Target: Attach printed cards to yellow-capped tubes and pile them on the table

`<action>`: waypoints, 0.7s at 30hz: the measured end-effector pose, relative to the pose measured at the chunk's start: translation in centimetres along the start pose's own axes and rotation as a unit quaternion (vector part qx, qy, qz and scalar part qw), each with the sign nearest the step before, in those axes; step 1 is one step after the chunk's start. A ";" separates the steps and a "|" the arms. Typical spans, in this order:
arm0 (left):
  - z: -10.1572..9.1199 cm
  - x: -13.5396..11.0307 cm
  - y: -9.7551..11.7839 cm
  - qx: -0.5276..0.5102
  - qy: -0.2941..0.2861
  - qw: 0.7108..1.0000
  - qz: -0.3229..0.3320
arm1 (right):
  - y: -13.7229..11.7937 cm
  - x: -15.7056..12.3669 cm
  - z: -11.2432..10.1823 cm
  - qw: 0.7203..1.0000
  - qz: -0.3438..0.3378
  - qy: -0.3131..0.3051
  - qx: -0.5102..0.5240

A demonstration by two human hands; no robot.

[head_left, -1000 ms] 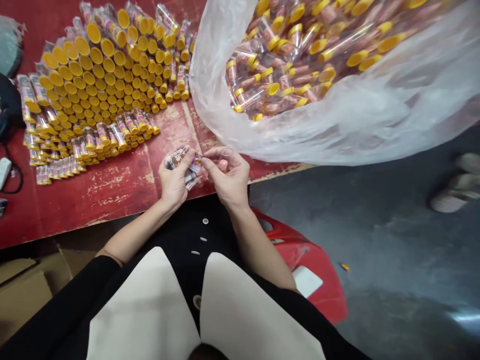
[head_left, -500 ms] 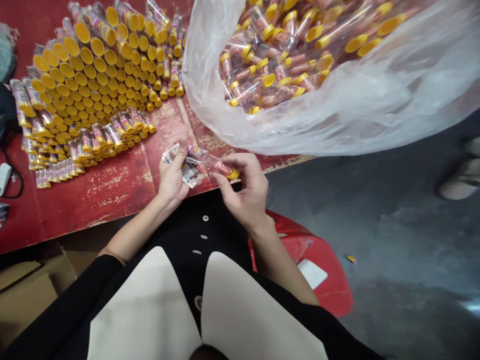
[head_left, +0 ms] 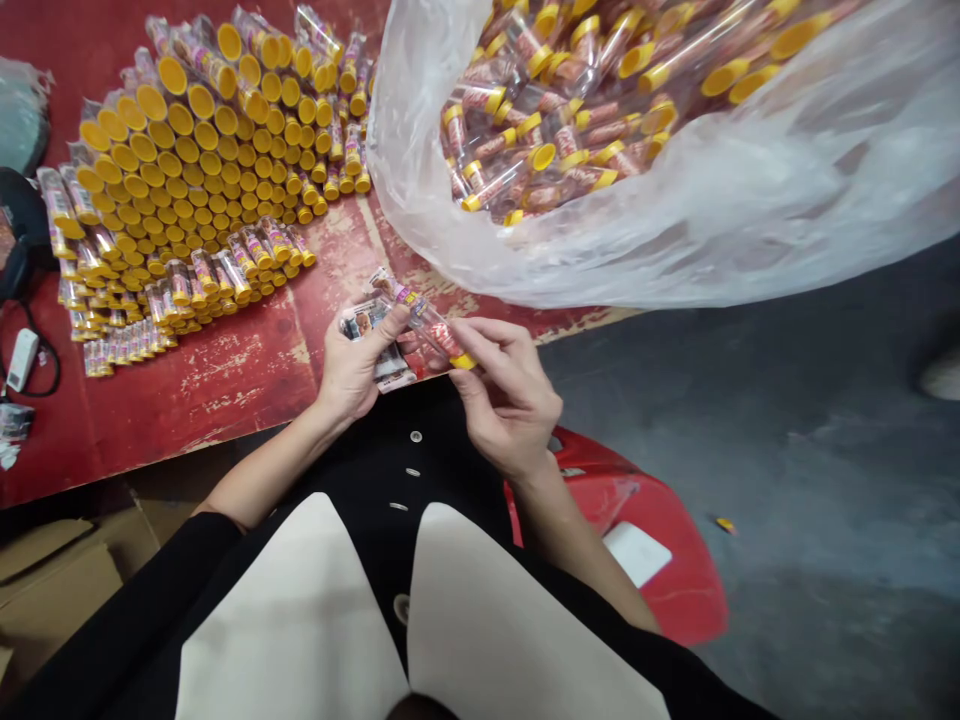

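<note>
Close to the table's front edge, a clear plastic tube (head_left: 427,322) with a yellow cap lies slantwise between my hands. Small red-and-white pieces fill its capped end, and a purple printed label shows at its far end. My left hand (head_left: 356,362) is closed, its thumb pressing on the tube's far part. Beneath that thumb it also grips a few printed labels (head_left: 366,318), partly covered by the fingers. The fingers of my right hand (head_left: 514,400) pinch the tube near its yellow cap.
A large stack of yellow-capped tubes (head_left: 172,150) fills the table's left part. An open translucent plastic bag (head_left: 600,255) with many loose tubes bulges over the right side. The red table (head_left: 232,375) ends just before my body. A red stool (head_left: 675,560) stands at lower right.
Both hands and the tube have shifted slightly right. My left thumb has moved from the labels onto the tube, whose far end now reaches up past it. The tube is tilted more steeply.
</note>
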State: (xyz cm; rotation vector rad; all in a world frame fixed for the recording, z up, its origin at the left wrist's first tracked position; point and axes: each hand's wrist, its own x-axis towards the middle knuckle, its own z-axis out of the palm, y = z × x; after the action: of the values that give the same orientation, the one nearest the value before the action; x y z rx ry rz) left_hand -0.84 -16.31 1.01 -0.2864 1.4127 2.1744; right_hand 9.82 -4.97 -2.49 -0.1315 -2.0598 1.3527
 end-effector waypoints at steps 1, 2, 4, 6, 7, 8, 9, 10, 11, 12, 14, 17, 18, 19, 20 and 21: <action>-0.1 0.0 0.1 0.003 -0.010 1.000 -0.008 | 0.0 -0.1 -0.1 1.000 0.012 0.007 0.011; -0.1 0.1 0.1 0.007 -0.021 1.000 -0.015 | 0.0 -0.1 -0.3 0.999 0.030 0.007 0.026; -0.3 0.2 0.1 0.014 -0.039 0.999 -0.021 | 0.0 -0.1 -0.6 0.996 0.068 -0.019 0.062; -0.5 0.2 0.1 0.031 -0.051 0.998 -0.018 | -0.1 -0.1 -0.7 0.991 0.095 -0.043 0.086; -0.6 0.2 0.0 0.042 -0.058 0.997 -0.018 | -0.1 0.0 -0.6 0.990 0.102 -0.046 0.088; -0.6 0.1 -0.1 0.054 -0.064 0.996 -0.018 | -0.2 0.0 -0.4 0.990 0.105 -0.042 0.085; -0.7 -0.1 -0.2 0.063 -0.070 0.995 -0.019 | -0.3 0.1 -0.1 0.991 0.103 -0.031 0.080; -0.8 -0.2 -0.3 0.069 -0.075 0.995 -0.019 | -0.4 0.2 0.2 0.992 0.096 -0.016 0.077; -0.8 -0.3 -0.4 0.072 -0.077 0.994 -0.019 | -0.5 0.3 0.5 0.993 0.087 0.002 0.077; -0.8 -0.5 -0.5 0.073 -0.078 0.994 -0.020 | -0.5 0.4 0.9 0.993 0.078 0.024 0.081; -0.8 -0.7 -0.5 0.073 -0.078 0.994 -0.017 | -0.6 0.5 1.6 0.991 0.063 0.073 0.090; -0.9 -1.0 -0.3 0.082 -0.077 0.994 -0.008 | -0.5 0.7 2.2 0.988 0.063 0.114 0.085; -0.9 -1.0 -0.3 0.086 -0.073 0.994 -0.005 | -0.4 0.7 2.3 0.987 0.068 0.117 0.084; -0.9 -1.1 -0.2 0.089 -0.065 0.994 -0.004 | -0.3 0.8 2.5 0.987 0.074 0.118 0.084; -0.9 -1.1 -0.2 0.092 -0.059 0.994 -0.004 | -0.2 0.8 2.6 0.986 0.082 0.118 0.085; -1.0 -1.2 -0.2 0.094 -0.052 0.994 -0.004 | -0.2 0.8 2.7 0.985 0.088 0.117 0.086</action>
State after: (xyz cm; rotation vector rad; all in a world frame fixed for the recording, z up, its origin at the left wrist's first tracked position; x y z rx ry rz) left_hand 0.12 -17.50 0.97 -0.1070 1.5399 2.0021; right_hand 7.67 -6.82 -2.64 -0.3862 -1.7602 1.5371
